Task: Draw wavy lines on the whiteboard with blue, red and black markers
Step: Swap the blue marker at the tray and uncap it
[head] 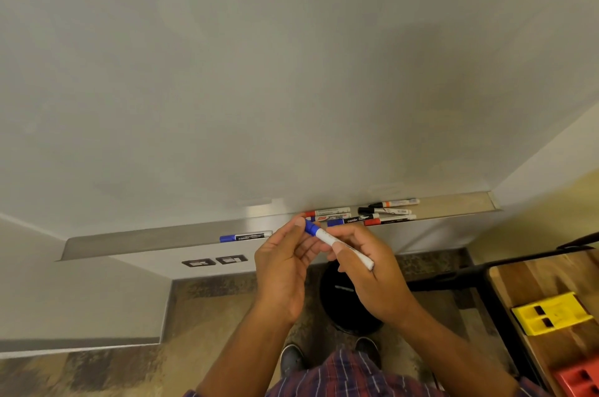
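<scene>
**While the cap is sitting on the marker: axis running hand to hand**

As the person is facing the blank white whiteboard (291, 72), both hands are holding the blue-capped, white-barrelled plastic marker (337, 242) just in front of the grey metal ledge tray (146, 244). Its long axis is running from the cap (311, 228), up-left, to the tail, down-right. The left hand (285, 270) is pinching the cap with curled fingertips. The right hand (372, 280) is gripping the barrel. Uncapping is probably calling for a pull apart along that line.

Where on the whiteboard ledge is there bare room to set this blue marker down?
Bare ledge runs from its left end to the lone blue marker, and from the marker cluster to its right end. The cluster, just beyond the held marker, is crowded.
</scene>
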A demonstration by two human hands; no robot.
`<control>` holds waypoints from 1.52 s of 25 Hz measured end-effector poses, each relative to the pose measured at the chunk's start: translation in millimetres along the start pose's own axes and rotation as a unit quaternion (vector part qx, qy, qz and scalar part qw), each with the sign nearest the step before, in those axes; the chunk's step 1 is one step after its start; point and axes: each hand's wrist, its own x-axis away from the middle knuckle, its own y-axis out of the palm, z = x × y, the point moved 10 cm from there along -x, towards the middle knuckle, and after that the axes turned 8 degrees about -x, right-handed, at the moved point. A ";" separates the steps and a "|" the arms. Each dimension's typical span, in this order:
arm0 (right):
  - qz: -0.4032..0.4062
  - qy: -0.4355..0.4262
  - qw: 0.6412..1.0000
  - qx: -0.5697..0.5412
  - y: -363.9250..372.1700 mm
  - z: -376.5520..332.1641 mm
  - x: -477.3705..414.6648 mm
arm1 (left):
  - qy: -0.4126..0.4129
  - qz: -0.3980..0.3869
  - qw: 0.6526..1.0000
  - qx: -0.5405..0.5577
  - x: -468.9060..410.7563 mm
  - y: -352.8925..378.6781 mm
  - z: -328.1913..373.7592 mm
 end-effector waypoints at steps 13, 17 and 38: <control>0.039 0.027 0.999 -0.016 -14.6 22.2 10.1 | 0.015 -0.013 0.999 -0.035 11.1 14.3 -8.2; 0.071 0.060 0.993 -0.068 -32.0 26.7 4.3 | 0.026 -0.014 0.998 -0.052 7.5 16.4 -8.1; -0.067 0.222 0.931 0.283 -67.3 164.1 43.8 | 0.067 0.054 0.945 -0.316 -41.5 -3.4 -94.0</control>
